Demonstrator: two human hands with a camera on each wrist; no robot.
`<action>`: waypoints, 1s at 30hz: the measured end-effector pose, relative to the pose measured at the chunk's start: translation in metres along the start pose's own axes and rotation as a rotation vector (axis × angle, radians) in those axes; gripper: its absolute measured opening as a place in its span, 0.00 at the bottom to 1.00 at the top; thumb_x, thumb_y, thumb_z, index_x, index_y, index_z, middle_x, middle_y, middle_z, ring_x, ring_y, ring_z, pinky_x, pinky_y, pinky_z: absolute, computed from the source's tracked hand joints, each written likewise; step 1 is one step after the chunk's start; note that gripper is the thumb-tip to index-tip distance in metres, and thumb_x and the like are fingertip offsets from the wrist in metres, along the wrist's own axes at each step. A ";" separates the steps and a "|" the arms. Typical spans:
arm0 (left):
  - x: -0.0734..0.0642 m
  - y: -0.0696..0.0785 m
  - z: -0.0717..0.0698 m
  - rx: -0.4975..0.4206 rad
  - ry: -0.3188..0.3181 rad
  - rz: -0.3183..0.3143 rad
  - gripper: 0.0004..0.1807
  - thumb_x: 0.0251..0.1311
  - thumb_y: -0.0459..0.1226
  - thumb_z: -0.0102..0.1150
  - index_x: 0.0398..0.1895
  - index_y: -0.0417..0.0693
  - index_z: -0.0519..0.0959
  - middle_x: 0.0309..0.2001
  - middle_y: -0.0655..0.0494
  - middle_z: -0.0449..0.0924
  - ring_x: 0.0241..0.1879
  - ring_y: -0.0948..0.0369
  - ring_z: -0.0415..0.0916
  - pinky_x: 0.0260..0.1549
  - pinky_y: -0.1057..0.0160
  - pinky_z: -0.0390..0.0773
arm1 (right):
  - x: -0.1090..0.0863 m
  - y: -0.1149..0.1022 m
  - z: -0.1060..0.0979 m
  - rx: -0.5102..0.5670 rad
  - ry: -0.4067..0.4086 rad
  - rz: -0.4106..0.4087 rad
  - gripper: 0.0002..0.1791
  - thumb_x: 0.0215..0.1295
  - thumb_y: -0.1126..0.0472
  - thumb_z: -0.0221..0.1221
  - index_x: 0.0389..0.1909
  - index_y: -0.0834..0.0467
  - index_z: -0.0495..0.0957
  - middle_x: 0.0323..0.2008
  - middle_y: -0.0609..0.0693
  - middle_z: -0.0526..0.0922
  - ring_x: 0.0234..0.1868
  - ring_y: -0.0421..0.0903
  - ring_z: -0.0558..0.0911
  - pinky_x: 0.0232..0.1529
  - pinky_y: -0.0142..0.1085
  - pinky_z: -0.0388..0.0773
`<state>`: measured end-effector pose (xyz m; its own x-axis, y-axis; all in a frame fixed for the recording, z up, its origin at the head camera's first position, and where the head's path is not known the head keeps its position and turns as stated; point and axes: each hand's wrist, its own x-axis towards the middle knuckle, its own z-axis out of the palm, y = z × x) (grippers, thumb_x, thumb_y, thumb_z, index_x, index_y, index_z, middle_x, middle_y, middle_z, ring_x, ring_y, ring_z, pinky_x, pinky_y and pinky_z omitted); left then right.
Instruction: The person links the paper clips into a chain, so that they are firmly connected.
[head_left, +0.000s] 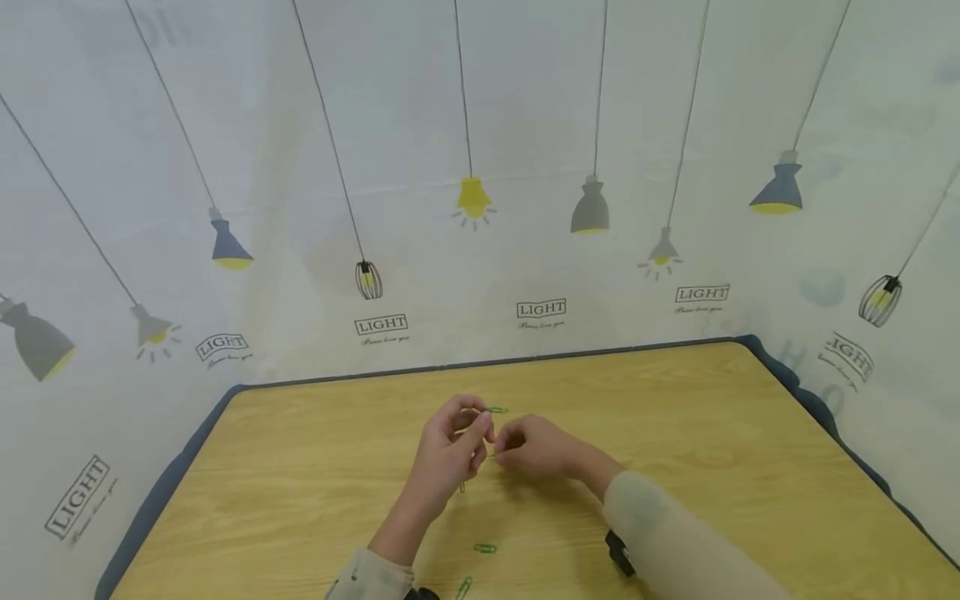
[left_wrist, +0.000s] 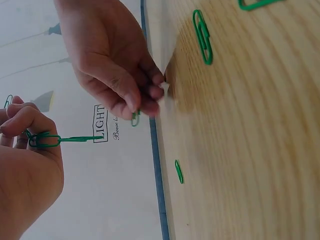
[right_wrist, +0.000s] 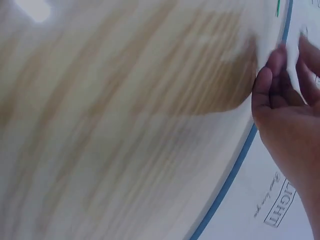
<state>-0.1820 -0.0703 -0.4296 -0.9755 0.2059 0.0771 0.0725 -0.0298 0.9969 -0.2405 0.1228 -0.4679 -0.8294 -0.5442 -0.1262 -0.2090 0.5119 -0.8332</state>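
Observation:
My left hand (head_left: 450, 446) holds linked green paper clips (left_wrist: 47, 140) in its curled fingers. One clip of that chain (left_wrist: 80, 139) sticks out past the fingers in the left wrist view. Close beside it, my right hand (head_left: 540, 446) pinches a single green paper clip (left_wrist: 135, 119) between thumb and fingers. The two hands are near each other above the table, slightly apart. In the right wrist view the right hand's fingertips (right_wrist: 262, 82) are bent together, and its clip is hidden there.
Loose green paper clips (head_left: 485, 548) lie on the wood-grain table (head_left: 300, 500) in front of me, one of them (head_left: 464, 588) at the lower frame edge. A pale wall covering (head_left: 420, 108) with printed lamps stands behind the table's dark blue edge (head_left: 360, 375).

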 end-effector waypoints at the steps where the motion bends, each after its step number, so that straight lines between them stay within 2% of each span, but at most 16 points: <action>1: 0.000 0.000 0.000 0.000 -0.002 0.000 0.07 0.81 0.38 0.55 0.53 0.44 0.76 0.35 0.52 0.79 0.20 0.63 0.67 0.15 0.71 0.63 | -0.002 0.001 -0.003 0.024 0.034 0.011 0.04 0.75 0.62 0.64 0.42 0.60 0.83 0.37 0.50 0.86 0.38 0.43 0.80 0.43 0.37 0.79; 4: -0.001 -0.001 0.000 -0.003 -0.013 -0.003 0.09 0.81 0.39 0.55 0.55 0.43 0.75 0.35 0.54 0.79 0.20 0.64 0.67 0.15 0.71 0.63 | -0.008 0.002 -0.012 0.116 0.152 0.041 0.06 0.76 0.61 0.63 0.44 0.61 0.83 0.38 0.52 0.87 0.39 0.46 0.83 0.41 0.38 0.82; 9: -0.002 -0.004 -0.001 -0.005 -0.030 -0.016 0.10 0.81 0.40 0.56 0.55 0.43 0.75 0.35 0.55 0.78 0.20 0.64 0.66 0.16 0.71 0.63 | -0.018 -0.003 -0.030 0.246 0.295 0.041 0.11 0.76 0.56 0.64 0.49 0.60 0.84 0.44 0.53 0.88 0.46 0.55 0.83 0.49 0.47 0.83; 15: -0.001 -0.004 -0.001 0.014 -0.041 -0.008 0.10 0.81 0.40 0.56 0.55 0.44 0.76 0.35 0.54 0.78 0.21 0.63 0.67 0.16 0.71 0.64 | -0.028 -0.022 -0.040 0.305 0.410 -0.005 0.15 0.76 0.54 0.64 0.51 0.62 0.85 0.45 0.54 0.89 0.46 0.51 0.84 0.51 0.39 0.84; 22: -0.001 0.000 0.002 0.018 -0.062 -0.005 0.10 0.81 0.40 0.56 0.56 0.44 0.76 0.35 0.55 0.79 0.21 0.63 0.68 0.17 0.71 0.65 | -0.037 -0.043 -0.038 0.301 0.455 -0.095 0.14 0.75 0.59 0.66 0.56 0.61 0.85 0.45 0.54 0.90 0.41 0.46 0.85 0.47 0.34 0.84; 30: -0.005 0.003 0.001 0.015 -0.052 0.005 0.12 0.81 0.40 0.55 0.56 0.43 0.76 0.35 0.55 0.78 0.21 0.63 0.67 0.16 0.71 0.64 | -0.040 -0.058 -0.028 0.275 0.442 -0.183 0.10 0.74 0.61 0.66 0.49 0.62 0.87 0.43 0.57 0.89 0.39 0.42 0.84 0.43 0.33 0.84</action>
<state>-0.1771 -0.0707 -0.4272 -0.9632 0.2559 0.0825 0.0808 -0.0169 0.9966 -0.2095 0.1339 -0.3995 -0.9431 -0.2468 0.2227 -0.2764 0.2101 -0.9378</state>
